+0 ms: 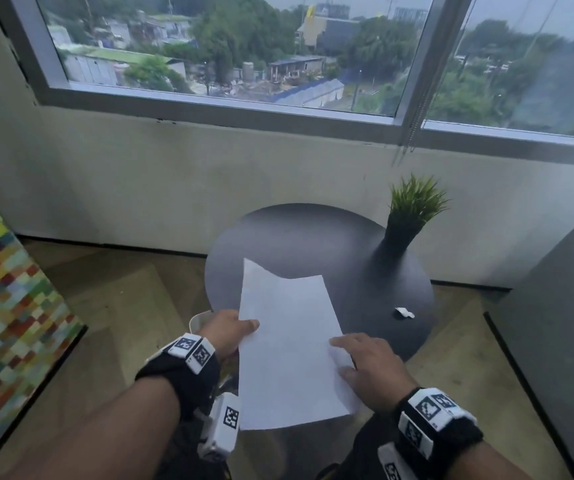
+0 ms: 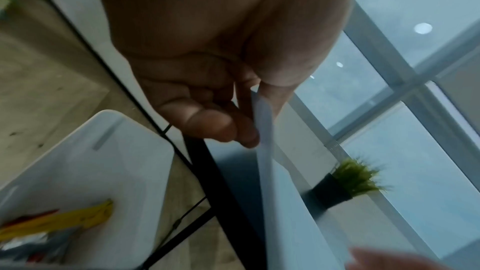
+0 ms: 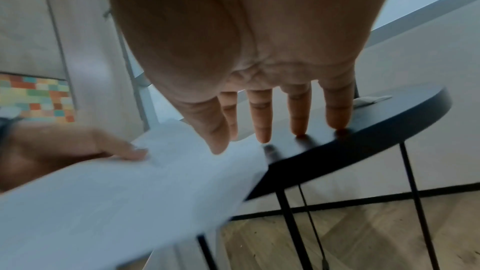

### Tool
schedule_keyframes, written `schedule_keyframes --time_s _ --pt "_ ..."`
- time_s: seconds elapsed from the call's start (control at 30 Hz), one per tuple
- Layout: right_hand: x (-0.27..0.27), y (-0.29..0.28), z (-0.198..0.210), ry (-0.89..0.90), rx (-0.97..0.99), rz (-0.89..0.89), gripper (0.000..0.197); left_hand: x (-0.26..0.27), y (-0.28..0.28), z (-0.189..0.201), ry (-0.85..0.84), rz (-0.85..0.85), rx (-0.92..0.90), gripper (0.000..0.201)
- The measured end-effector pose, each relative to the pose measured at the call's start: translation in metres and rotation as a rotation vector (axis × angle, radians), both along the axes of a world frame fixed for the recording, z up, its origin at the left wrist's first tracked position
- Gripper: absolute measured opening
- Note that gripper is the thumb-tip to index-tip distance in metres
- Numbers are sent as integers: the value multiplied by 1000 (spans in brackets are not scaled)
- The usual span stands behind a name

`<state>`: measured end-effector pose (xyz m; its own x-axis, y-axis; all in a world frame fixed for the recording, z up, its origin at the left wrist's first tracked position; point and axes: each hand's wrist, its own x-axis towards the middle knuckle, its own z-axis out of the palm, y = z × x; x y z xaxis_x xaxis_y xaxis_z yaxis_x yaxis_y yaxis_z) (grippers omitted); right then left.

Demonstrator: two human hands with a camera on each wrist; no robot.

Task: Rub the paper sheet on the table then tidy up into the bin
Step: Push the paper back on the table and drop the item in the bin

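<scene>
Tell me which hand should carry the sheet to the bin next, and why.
Left, probably. The left hand already pinches the paper sheet at its edge, and the white bin sits right beneath that hand. The right hand only rests flat, fingers straight, on the sheet and the table.

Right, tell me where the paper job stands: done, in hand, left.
Done: nothing clearly finished; whether the rubbing is complete can't be told. In hand: the left hand pinches the paper sheet at its edge, the sheet overhanging the round table; the right hand lies open with fingertips on the table. Left: the sheet and a small white scrap still have to reach the white bin beside the table.
</scene>
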<state>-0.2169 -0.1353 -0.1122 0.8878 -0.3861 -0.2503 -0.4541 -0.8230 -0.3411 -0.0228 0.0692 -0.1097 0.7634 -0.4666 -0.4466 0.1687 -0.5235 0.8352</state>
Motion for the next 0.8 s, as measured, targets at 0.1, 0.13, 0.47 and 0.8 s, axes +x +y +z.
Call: schedule_keyframes --time_s 0.1,0.13,0.47,0.8 --pt "16 -28 21 -150 150 -151 45 7 -11 16 -134 -102 -41 18" --pt "21 -40 30 -182 177 -213 43 9 -14 24 -145 -121 -77 15" --pt "55 -72 114 -521 487 -225 22 30 -38 82 -112 -34 -511 21" --pt "45 -45 108 -591 59 -193 24 17 -46 67 -178 -13 -407 21"
